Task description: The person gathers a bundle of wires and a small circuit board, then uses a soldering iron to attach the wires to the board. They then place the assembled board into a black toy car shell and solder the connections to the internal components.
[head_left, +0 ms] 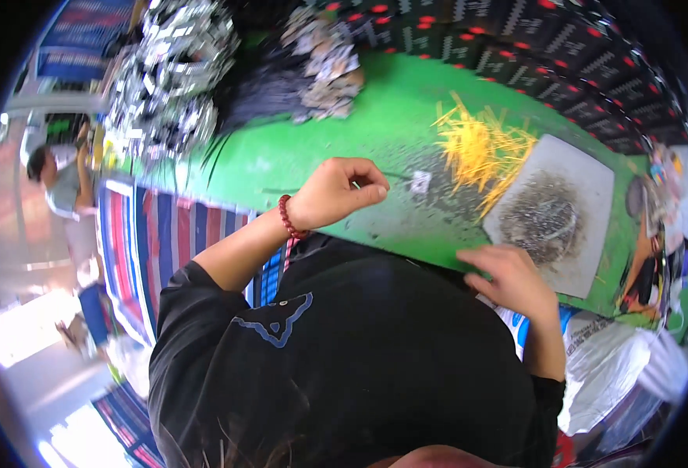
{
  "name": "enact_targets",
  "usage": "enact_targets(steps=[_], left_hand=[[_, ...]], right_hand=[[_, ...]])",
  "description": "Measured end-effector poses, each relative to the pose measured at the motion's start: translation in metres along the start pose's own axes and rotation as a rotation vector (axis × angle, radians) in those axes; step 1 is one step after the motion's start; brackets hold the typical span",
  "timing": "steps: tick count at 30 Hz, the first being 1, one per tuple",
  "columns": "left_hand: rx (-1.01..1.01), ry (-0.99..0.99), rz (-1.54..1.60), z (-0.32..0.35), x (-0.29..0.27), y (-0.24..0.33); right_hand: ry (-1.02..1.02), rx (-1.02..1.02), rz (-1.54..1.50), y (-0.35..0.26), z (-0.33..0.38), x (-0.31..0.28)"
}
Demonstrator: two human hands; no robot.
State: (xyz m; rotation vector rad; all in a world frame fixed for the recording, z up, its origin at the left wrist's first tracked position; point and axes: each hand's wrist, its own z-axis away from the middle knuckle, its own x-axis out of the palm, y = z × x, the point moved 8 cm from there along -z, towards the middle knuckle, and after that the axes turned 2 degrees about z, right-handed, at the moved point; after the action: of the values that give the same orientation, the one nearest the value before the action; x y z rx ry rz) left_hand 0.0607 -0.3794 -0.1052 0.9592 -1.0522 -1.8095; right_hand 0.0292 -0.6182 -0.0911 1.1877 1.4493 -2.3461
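Observation:
My left hand (342, 191), with a red bead bracelet (288, 218) at the wrist, is over the near edge of the green table (391, 86). Its fingers curl toward the thumb; whether anything is pinched there I cannot make out. A thin dark line shows on both sides of this hand, and on the right it runs toward a small white printed tag (420, 182). My right hand (508, 277), slightly blurred, has its fingers apart at the table's near edge, beside a grey board (597, 183) smeared with dark residue (543, 218). Nothing shows in it.
Yellow thin sticks (476, 148) lie heaped beside the board. Dark strands (258, 90) with paper tags (328, 70) and a silvery heap (176, 70) fill the far left. Black boxes with red spots (516, 47) line the back. Orange-handled tools (640, 257) sit far right. Another person (63, 183) stands left.

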Motion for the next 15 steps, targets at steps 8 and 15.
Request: enact_targets(steps=[8,15], left_hand=[[0.165,0.471,-0.445,0.087,-0.042,-0.056],[0.391,0.597,-0.763,0.065,-0.063,-0.056]], right_hand=[[0.634,-0.077,0.206,-0.016,-0.101,0.011],[0.676,0.016,0.368,-0.019,-0.135,0.019]])
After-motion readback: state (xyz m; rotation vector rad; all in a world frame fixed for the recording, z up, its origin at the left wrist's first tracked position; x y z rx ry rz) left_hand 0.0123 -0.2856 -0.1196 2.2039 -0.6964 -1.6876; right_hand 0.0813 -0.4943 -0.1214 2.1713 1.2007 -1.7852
